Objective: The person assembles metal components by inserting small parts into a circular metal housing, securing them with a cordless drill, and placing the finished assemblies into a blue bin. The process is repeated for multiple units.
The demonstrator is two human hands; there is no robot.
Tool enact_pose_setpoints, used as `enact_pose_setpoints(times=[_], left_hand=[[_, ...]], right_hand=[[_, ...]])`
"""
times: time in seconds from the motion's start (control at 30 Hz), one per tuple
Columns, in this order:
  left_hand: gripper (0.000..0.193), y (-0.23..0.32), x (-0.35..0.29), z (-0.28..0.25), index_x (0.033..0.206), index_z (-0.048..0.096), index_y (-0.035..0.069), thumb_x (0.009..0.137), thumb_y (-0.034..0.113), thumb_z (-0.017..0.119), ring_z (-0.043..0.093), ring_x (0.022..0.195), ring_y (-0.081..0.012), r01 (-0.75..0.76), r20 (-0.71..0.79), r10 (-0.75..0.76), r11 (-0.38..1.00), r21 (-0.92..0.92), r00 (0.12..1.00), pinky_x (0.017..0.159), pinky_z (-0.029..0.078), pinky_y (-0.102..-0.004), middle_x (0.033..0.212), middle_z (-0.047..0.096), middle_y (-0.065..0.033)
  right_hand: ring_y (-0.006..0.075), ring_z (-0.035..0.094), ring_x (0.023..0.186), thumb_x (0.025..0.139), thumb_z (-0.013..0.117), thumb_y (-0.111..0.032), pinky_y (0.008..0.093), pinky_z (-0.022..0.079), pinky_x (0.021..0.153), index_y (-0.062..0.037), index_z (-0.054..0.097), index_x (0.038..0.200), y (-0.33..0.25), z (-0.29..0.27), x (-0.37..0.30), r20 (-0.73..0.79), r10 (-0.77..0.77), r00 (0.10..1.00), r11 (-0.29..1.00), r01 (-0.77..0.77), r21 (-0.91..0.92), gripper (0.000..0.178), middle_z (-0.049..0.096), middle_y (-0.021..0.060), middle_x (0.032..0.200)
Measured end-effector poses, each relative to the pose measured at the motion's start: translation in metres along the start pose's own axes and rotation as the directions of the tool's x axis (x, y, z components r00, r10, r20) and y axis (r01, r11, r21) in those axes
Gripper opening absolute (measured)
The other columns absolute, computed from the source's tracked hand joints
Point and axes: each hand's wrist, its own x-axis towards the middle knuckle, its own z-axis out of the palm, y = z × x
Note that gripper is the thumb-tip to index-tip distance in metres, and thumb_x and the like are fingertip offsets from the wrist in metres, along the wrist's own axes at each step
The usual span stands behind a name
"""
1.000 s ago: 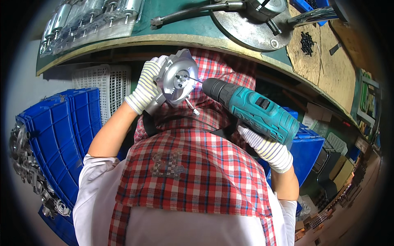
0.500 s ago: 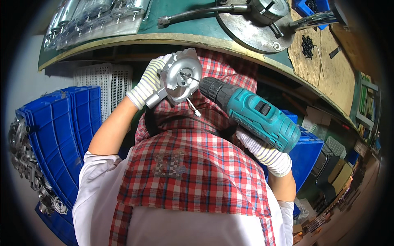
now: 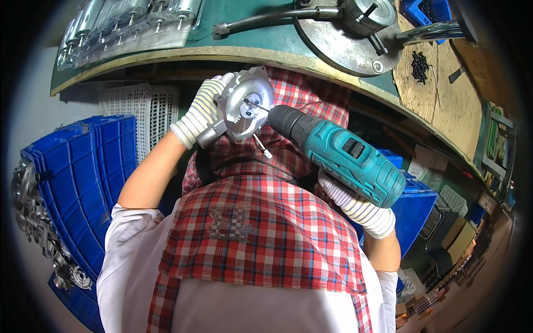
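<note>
1. Housing (image 3: 239,105) of silver metal, held before the plaid apron (image 3: 266,233); the gloved left hand (image 3: 201,114) grasps its edge.
2. Cordless drill (image 3: 355,158), teal and black, gripped by the gloved right hand (image 3: 355,202), whose fingers are partly hidden.
3. Drill bit (image 3: 260,106) reaching into the housing's round recess.
4. Lettering-like marks along the drill's side, too unclear to read.
5. Screws (image 3: 420,67), black, piled on the wooden board (image 3: 438,111).
</note>
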Motion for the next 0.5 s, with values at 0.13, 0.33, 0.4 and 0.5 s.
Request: enact_pose_setpoints(times=[0.13,0.33,0.4,0.5], left_hand=[[0.066,0.027,0.006,-0.019,0.151,0.039,0.002,0.092,0.02,0.063,0.04,0.142,-0.0274,0.09,0.311,-0.175,0.959,0.268,0.934,0.122,0.026,-0.0366,0.151,0.045,-0.0145],[0.07,-0.018,-0.007,0.015,0.151,0.039,0.002,0.089,0.018,0.068,0.041,0.142,-0.0261,0.305,0.182,-0.25,0.658,-0.688,0.951,0.122,0.029,-0.0363,0.151,0.047,-0.0135],[0.069,-0.025,-0.008,0.022,0.15,0.04,0.001,0.09,0.018,0.068,0.045,0.139,-0.0236,0.338,0.232,-0.329,0.317,-0.886,0.915,0.12,0.032,-0.0346,0.149,0.049,-0.0122],[0.04,0.012,0.007,0.001,0.132,0.055,0.003,0.094,0.012,0.064,0.059,0.118,-0.0173,0.249,0.091,-0.248,0.74,-0.625,0.965,0.103,0.047,-0.0318,0.128,0.062,-0.0094]], right_hand=[[0.0275,0.068,0.113,0.086,0.078,-0.007,0.0388,0.054,0.099,-0.0214,0.074,0.121,0.001,0.003,0.0,-0.027,0.013,1.0,1.0,-0.012,0.013,0.039,0.07,0.0084,0.125],[0.0278,0.061,0.125,0.094,0.065,-0.014,0.0428,0.046,0.109,-0.0217,0.067,0.132,-0.003,0.005,-0.017,0.114,0.15,0.982,0.954,-0.174,0.243,0.038,0.062,0.0075,0.14],[0.0281,0.06,0.127,0.096,0.063,-0.015,0.0436,0.045,0.111,-0.0219,0.067,0.133,-0.005,-0.002,-0.017,0.247,0.27,0.931,0.844,-0.352,0.405,0.038,0.061,0.0072,0.142],[0.027,0.064,0.12,0.093,0.068,-0.016,0.041,0.049,0.105,-0.0216,0.071,0.126,-0.011,-0.002,-0.013,0.235,0.359,0.903,0.762,-0.429,0.486,0.033,0.067,0.0061,0.132]])
